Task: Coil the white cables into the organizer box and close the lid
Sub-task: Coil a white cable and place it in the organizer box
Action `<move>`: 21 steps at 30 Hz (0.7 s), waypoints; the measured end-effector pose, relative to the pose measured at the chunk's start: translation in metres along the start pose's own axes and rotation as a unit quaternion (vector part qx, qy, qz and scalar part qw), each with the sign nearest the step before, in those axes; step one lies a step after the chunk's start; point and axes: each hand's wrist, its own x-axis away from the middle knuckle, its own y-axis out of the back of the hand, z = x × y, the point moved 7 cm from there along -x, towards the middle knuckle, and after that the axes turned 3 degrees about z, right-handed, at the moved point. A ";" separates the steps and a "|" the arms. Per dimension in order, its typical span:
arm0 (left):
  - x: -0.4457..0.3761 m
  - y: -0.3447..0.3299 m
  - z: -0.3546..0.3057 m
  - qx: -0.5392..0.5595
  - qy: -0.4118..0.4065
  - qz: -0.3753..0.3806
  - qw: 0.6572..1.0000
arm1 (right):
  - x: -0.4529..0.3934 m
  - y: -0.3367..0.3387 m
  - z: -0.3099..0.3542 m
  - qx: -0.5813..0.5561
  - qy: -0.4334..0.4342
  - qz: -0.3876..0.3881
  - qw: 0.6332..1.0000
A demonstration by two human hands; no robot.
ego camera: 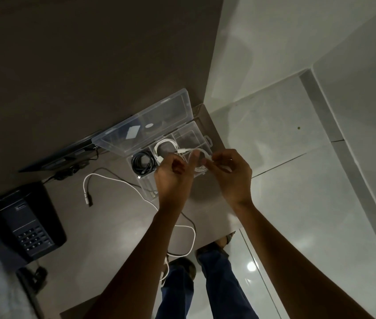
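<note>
Over the organizer box, at centre frame: both hands are working one white cable.
Left grip: the left hand [173, 171] is pinched narrow on the near side of the cable loop [199, 161], fingers curled in.
Right grip: the right hand [230, 173] is closed on the loop's 3 o'clock side, thumb and forefinger nipping the cord.
Cable in hand: a small white coil, held just above the box's middle cells; one plug end lies across at 11 o'clock of the loop.
How it handles: I'd judge it light, limp and springy, so the coil wants to unwind. Best held where the turns cross, not by the plug.
Organizer box [189, 143]: clear plastic, thin walls, likely to skid if pushed. One white coil [165, 146] already sits in a cell at 10 o'clock of the hands; a black coil [143, 163] fills the cell at 9 o'clock.
Lid [145, 125]: open, tilted back at 11 o'clock, not yet closed.
Loose cable [122, 183]: another white lead trails across the bench [104, 226] from 9 to 6 o'clock and runs off the near edge.
Edges: the box sits right by the bench's corner at 2 o'clock, floor tiles beyond.
Open room: clear bench at 7 o'clock; a black telephone [28, 224] is well apart at 8 o'clock.
</note>
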 end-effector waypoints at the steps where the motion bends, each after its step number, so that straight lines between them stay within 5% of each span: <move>1: 0.000 0.001 0.001 0.037 0.014 -0.005 0.999 | 0.001 0.000 0.000 0.003 0.007 0.003 1.000; 9: -0.006 0.010 0.001 0.121 0.025 -0.050 0.991 | -0.004 -0.002 0.001 0.032 0.067 0.003 0.997; 21: -0.009 -0.006 -0.007 -0.148 -0.055 0.000 0.987 | -0.018 0.000 0.000 0.100 0.086 -0.007 0.991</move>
